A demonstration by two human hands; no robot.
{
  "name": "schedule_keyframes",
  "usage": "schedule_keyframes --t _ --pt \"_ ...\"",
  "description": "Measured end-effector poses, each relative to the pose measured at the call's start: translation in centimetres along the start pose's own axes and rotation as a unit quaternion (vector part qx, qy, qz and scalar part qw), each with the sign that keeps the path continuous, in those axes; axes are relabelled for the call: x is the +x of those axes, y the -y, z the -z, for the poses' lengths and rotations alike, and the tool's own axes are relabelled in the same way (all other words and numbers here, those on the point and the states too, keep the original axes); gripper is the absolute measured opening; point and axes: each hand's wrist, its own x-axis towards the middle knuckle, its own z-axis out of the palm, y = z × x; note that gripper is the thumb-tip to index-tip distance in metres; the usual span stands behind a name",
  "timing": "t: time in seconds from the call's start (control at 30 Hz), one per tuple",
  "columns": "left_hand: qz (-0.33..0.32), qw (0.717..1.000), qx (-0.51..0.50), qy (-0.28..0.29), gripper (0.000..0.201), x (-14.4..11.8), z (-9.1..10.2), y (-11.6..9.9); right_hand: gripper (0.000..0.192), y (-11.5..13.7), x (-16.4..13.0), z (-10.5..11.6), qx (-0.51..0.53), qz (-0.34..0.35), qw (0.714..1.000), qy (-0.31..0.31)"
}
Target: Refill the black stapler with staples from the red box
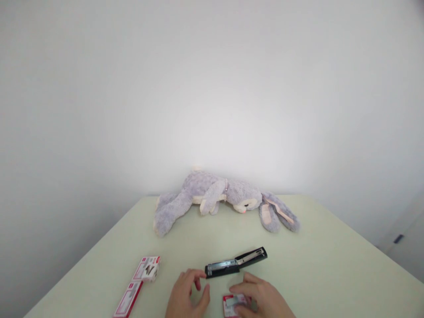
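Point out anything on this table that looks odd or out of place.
The plush rabbit lies flopped on its side at the far edge of the table, an odd companion to the opened stapler and staple boxes. Nothing looks spilled or damaged.

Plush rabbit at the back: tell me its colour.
The rabbit is grey-lilac with cream patches; the head view shows it.

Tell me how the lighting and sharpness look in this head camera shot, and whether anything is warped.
Head view: soft, even light, bright wall glow above the plush rabbit, only faint shadows; table edges splay from wide-angle distortion; corners darken; stapler fairly sharp, the left hand and right hand slightly soft at the bottom edge.
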Motion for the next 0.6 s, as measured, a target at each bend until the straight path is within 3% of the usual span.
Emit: schedule_keyframes --t 0.07,0.13,0.27,0.37,0.6 --pt "0.014 0.999 0.008 -0.032 0.037 1.2 1.0 -0.8 0.033 0.5 0.7 -0.5 -0.013 0.012 1.0 -0.018" --pt "0.011 1.0 0.014 0.0 0.044 2.1 1.2 -1.8 0.024 1.1 1.4 -0.9 -0.041 0.02 0.999 -0.019" --pt "-0.007 0.998 0.015 0.064 0.025 2.2 0.5 -3.5 0.01 1.9 2.2 -0.5 -0.074 0.037 0.995 -0.047" --pt "-0.004 0.994 0.027 0.102 0.031 1.2 0.0 -3.9 0.015 1.9 2.2 0.4 -0.066 0.053 0.994 -0.075" --pt "0.0 0.991 0.031 0.127 0.034 0.6 0.2 -3.9 0.019 1.8 2.7 0.6 -0.06 0.059 0.996 -0.038"
